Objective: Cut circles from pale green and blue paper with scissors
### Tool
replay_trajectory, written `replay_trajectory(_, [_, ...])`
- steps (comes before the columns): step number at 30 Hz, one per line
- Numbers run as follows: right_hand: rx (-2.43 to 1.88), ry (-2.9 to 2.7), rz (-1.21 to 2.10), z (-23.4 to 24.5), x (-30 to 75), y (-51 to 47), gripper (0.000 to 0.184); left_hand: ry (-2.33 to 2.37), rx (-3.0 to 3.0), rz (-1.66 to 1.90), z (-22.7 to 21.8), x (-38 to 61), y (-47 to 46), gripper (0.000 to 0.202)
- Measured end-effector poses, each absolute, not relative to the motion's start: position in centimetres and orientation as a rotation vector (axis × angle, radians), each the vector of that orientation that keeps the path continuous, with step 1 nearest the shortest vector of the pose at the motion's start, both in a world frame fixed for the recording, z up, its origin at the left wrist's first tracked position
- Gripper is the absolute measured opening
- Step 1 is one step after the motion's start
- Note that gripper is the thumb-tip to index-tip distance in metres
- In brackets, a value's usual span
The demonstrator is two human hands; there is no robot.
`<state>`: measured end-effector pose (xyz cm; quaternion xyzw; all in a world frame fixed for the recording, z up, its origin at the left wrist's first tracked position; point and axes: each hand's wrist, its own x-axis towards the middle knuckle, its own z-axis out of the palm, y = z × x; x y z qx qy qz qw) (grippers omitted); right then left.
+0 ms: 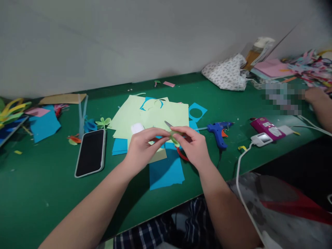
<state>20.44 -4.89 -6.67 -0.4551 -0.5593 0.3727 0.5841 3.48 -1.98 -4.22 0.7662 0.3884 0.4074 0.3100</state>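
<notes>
My left hand (145,143) and my right hand (193,145) meet over the paper pile, both pinching a small light green paper piece (175,140) between thumbs and fingertips. Its exact shape is partly hidden by my fingers. Beneath my hands lie scissors; their blade tip (168,123) and red handle (183,155) show, the middle being covered. Pale green sheets (155,117) are stacked there, one with a round cutout. A blue sheet (166,171) lies under and in front of my hands. A small white object (137,128) sits beside my left hand.
A phone (90,152) and a green paper flower (103,122) lie to the left. On the right are a blue glue gun (219,133), a magenta power bank (267,128) with white cables, and a patterned cloth bag (227,72). Another person's hand (315,95) reaches in at far right.
</notes>
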Motion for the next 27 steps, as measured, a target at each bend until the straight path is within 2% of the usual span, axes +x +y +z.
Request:
replay_trajectory(3, [-1.002,-1.314,1.014,-6.62,20.75,-5.04,0.030,1.090,2.036,1.133,-4.18,3.32,-2.09,0.006])
replay_trajectory(6, [-1.027,-1.392,0.943,-6.74,20.71,-5.16,0.051,1.097,2.082,1.174,-4.24,3.22,-2.27,0.011])
replay_trajectory(9, [-1.041,-1.400,0.862,-6.97,20.48,-5.14,0.048,1.079,2.127,1.165,-4.30,3.22,-2.36,0.015])
replay_trajectory(14, [-1.014,-1.388,0.870,-7.03,20.54,-5.13,0.037,1.072,2.115,1.085,-4.33,3.23,-2.26,0.010])
replay_trajectory(19, [-1.019,-1.389,0.851,-6.79,20.59,-5.31,0.043,1.091,2.181,1.046,-4.26,2.93,-2.02,0.010])
replay_trajectory(23, [-1.054,-1.363,0.753,-6.69,20.28,-5.30,0.029,1.116,2.191,1.037,-4.16,3.01,-2.11,0.010])
replay_trajectory(27, [-1.059,-1.312,0.795,-6.73,20.00,-5.28,0.036,1.102,1.891,1.080,-4.11,3.36,-2.40,0.016])
